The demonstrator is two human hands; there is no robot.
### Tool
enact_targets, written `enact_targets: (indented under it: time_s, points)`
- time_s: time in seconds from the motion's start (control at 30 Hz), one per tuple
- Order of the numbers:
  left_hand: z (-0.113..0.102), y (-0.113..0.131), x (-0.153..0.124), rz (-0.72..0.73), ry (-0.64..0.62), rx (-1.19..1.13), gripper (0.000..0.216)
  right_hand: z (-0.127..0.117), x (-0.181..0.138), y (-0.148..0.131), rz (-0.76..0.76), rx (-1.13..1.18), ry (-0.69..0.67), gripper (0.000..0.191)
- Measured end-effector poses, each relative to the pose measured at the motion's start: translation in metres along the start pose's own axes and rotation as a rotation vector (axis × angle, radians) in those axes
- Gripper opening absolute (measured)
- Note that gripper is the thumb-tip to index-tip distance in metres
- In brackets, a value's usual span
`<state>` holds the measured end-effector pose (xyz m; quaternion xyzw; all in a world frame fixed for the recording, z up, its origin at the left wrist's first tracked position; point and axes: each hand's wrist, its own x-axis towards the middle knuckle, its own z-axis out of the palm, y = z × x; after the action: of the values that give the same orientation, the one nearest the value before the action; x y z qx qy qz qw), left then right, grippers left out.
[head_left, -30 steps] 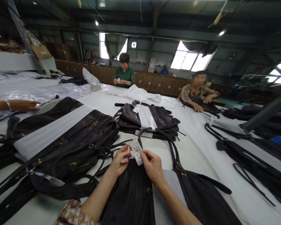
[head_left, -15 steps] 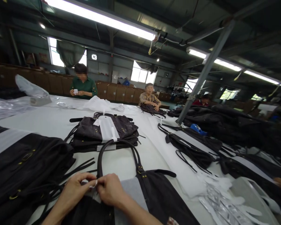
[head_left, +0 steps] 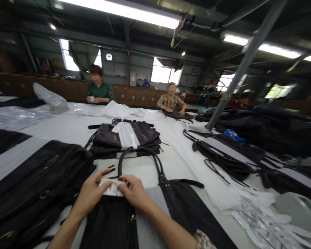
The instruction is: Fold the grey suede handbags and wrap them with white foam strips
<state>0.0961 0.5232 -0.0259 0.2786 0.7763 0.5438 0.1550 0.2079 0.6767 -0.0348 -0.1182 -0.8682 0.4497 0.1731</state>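
Observation:
A small white printed tag (head_left: 112, 187) is pinched between my two hands, above the top edge of a black handbag (head_left: 186, 211). My left hand (head_left: 94, 190) grips its left end, and my right hand (head_left: 133, 190) has the right end between thumb and fingers. The bag lies flat before me, its looped handle (head_left: 142, 148) stretching away across the table. A grey-white paper band (head_left: 154, 202) crosses the bag's middle. On the left lies another black bag (head_left: 64, 173) with brass-coloured buckles and a similar band.
Stacked dark bags (head_left: 126, 136) lie ahead on the white table (head_left: 176, 162). A grey post (head_left: 238, 72) rises at right beside a heap of black bags (head_left: 282, 128). Clear plastic pieces (head_left: 259, 214) lie near right. Co-workers are across the table, one in a green top (head_left: 102, 92).
My hands have gone from pinching a small white piece by the handle's base to holding the tag spread flat between them. The whole view has shifted slightly.

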Motion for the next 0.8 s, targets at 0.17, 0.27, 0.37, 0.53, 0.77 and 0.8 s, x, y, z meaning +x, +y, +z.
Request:
enact_targets:
  time_s: [0.17,0.27,0.37,0.53,0.77,0.8]
  points:
    - [-0.004,0.015,-0.005,-0.102,0.024,-0.276,0.064,-0.008,-0.001,-0.013,-0.105,-0.039,0.099,0.023]
    - [-0.005,0.012,-0.013,-0.107,0.051,-0.321,0.065,-0.005,-0.008,-0.023,-0.179,-0.085,0.082,0.014]
    - [-0.014,0.001,-0.023,-0.120,0.150,-0.278,0.058,-0.001,-0.011,-0.025,-0.215,-0.141,0.064,0.033]
    - [-0.039,-0.013,-0.044,-0.198,0.370,-0.185,0.052,0.000,-0.008,-0.012,-0.264,-0.253,-0.004,0.070]
    - [-0.039,0.005,-0.075,-0.350,0.395,-0.437,0.063,0.008,-0.012,-0.010,-0.389,-0.452,-0.120,0.050]
    - [-0.038,0.005,-0.078,-0.374,0.412,-0.462,0.063,0.008,-0.012,-0.009,-0.412,-0.483,-0.136,0.041]
